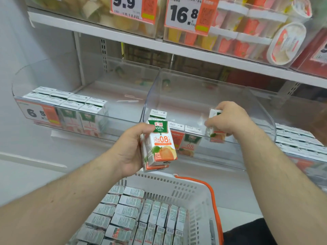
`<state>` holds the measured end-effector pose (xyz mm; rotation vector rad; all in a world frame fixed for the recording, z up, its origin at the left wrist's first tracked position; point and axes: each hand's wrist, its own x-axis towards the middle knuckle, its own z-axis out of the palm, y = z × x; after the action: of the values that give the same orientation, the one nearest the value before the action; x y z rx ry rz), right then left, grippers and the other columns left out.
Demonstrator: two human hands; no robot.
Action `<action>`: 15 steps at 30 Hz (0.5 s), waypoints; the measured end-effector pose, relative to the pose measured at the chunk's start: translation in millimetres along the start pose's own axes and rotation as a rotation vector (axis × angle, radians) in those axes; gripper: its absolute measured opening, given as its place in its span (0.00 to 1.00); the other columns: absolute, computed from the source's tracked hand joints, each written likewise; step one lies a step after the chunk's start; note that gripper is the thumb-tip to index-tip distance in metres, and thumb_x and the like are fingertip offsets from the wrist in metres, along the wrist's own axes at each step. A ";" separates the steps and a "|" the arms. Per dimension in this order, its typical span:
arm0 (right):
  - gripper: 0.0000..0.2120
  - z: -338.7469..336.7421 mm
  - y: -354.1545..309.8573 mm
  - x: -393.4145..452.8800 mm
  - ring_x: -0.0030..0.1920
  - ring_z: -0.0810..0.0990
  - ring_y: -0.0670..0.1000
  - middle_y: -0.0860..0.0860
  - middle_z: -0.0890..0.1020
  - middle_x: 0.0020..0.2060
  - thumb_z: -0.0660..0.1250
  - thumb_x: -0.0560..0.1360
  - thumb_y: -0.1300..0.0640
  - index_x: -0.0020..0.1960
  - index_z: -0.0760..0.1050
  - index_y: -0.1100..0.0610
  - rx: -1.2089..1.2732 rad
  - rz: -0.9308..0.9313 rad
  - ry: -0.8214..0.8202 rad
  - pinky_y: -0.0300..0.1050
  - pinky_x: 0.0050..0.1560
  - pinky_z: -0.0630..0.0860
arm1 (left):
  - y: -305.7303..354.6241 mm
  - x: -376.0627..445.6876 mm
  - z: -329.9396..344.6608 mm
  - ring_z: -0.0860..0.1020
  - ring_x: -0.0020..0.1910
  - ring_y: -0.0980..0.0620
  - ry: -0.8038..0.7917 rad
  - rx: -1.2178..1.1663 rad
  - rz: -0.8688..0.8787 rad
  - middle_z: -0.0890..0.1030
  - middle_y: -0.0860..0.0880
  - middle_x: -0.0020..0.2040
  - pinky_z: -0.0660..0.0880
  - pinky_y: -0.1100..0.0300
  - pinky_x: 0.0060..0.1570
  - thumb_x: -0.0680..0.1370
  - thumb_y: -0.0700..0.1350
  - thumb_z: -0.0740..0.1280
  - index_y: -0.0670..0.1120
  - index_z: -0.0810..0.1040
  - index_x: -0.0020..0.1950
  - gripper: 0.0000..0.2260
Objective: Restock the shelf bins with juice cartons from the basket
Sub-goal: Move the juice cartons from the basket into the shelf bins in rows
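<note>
Restocking underway at the middle bin (203,96). Right hand (230,119) reaches over its front wall, fingers curled round a juice carton (215,126), lowering it beside the front row of cartons (185,137) already standing there. Left hand (131,149) grips a small stack of cartons (159,147) just in front of the bin. Basket (185,191) below it, still well filled. Risk, by my reading: the carton catches the clear wall or knocks its neighbours over; the left stack could slip, being held one-handed.

R-hand carton (216,128) mostly behind fingers; basket (198,195) cut off at bottom edge; bin-tag (39,112) print blurred.
</note>
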<state>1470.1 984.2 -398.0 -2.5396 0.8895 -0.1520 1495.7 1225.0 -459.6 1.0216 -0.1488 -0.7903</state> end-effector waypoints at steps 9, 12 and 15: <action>0.13 8.1 16.8 -4.5 0.42 0.85 0.57 0.57 0.83 0.44 0.68 0.77 0.51 0.49 0.76 0.62 0.000 0.021 -0.319 0.54 0.43 0.84 | -9.5 5.0 4.8 0.83 0.34 0.42 0.027 -0.082 -0.023 0.84 0.42 0.40 0.80 0.48 0.33 0.62 0.47 0.66 0.44 0.77 0.57 0.23; 0.14 8.5 13.2 -3.9 0.40 0.86 0.58 0.61 0.85 0.42 0.59 0.80 0.56 0.51 0.77 0.66 0.098 0.040 -0.356 0.56 0.45 0.84 | -10.5 3.0 4.8 0.83 0.36 0.43 0.040 -0.071 -0.016 0.83 0.43 0.41 0.80 0.49 0.35 0.61 0.47 0.67 0.45 0.75 0.61 0.28; 0.16 8.5 8.8 -7.6 0.39 0.87 0.58 0.60 0.86 0.37 0.53 0.76 0.67 0.45 0.80 0.68 0.061 0.016 -0.398 0.57 0.47 0.84 | -11.2 1.9 3.9 0.83 0.36 0.43 0.038 -0.071 -0.007 0.83 0.43 0.42 0.81 0.50 0.35 0.60 0.45 0.70 0.46 0.74 0.65 0.32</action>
<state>1461.2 985.9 -409.2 -2.3838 0.7321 0.3170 1489.5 1217.9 -467.0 0.9692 -0.0844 -0.7768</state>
